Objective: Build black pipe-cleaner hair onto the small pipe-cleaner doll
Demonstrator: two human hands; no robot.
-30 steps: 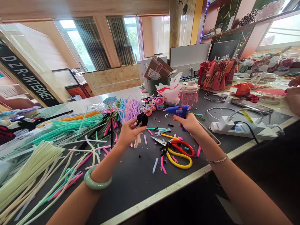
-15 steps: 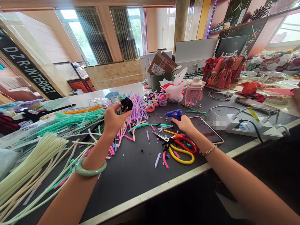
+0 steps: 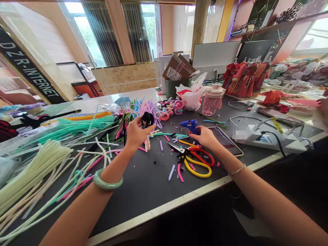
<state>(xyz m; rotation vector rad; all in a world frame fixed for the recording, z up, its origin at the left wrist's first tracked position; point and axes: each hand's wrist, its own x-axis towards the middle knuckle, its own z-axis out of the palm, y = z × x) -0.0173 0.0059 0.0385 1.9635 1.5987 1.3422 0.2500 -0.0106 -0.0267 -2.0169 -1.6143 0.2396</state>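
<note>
My left hand (image 3: pixel 135 134) is raised over the dark table (image 3: pixel 143 184), fingers closed on a small pipe-cleaner doll (image 3: pixel 148 127) with a black fuzzy head and a cream body hanging below. My right hand (image 3: pixel 205 136) rests low on the table, fingers curled around the handle of a blue glue gun (image 3: pixel 189 125) that lies with its nozzle pointing left. Two pairs of scissors, red-handled (image 3: pixel 202 155) and yellow-handled (image 3: pixel 196 169), lie just in front of my right hand among short cut pipe-cleaner bits.
Long bundles of cream (image 3: pixel 33 171), green (image 3: pixel 77 128) and purple (image 3: pixel 151 111) pipe cleaners cover the left. A tablet (image 3: pixel 227 140), a white power strip (image 3: pixel 253 136), a pink cup (image 3: pixel 212 99) and red dolls (image 3: pixel 243 80) stand right and behind. Another person's hand (image 3: pixel 323 106) shows at far right.
My left hand swung the doll out to the left, then back toward the middle. My right hand lowered the glue gun from mid-air down onto the table.
</note>
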